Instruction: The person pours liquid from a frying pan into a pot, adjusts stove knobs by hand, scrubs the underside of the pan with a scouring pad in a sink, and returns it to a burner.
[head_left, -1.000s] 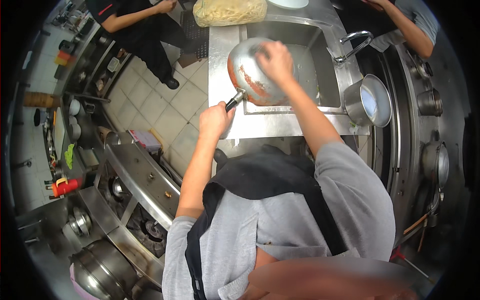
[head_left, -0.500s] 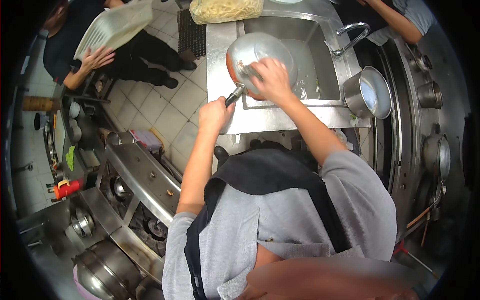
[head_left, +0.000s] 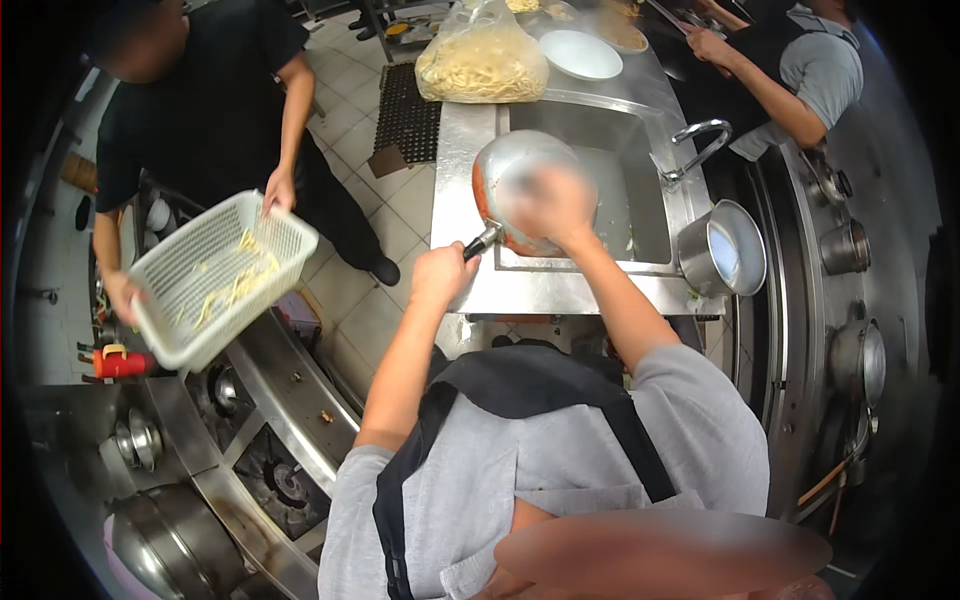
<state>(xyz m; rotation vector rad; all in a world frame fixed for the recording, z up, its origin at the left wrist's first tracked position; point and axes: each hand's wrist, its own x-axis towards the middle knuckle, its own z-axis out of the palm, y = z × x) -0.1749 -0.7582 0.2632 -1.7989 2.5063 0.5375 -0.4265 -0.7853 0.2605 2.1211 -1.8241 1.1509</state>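
Note:
My left hand (head_left: 440, 275) is closed around the black handle of a silver frying pan (head_left: 520, 150), which is tilted over the near left part of a steel sink (head_left: 655, 165). An orange-red stain runs along the pan's left side. Against the pan's surface is my right hand (head_left: 562, 208), its fingers bent and smeared by motion. A dark grey patch shows under those fingers, too blurred to name.
A bag of pale noodles (head_left: 485, 65) and a white plate (head_left: 580, 55) lie beyond the sink. Right of it stand a curved faucet (head_left: 705, 130) and a steel pot (head_left: 722, 248). At left, a co-worker holds a white basket (head_left: 225, 275) with noodle strands; another person stands far right.
The co-worker at left has come nearer and lowered the basket, so its inside shows. The sink and pan sit lower in the picture. My right hand has shifted on the pan; my left keeps the handle.

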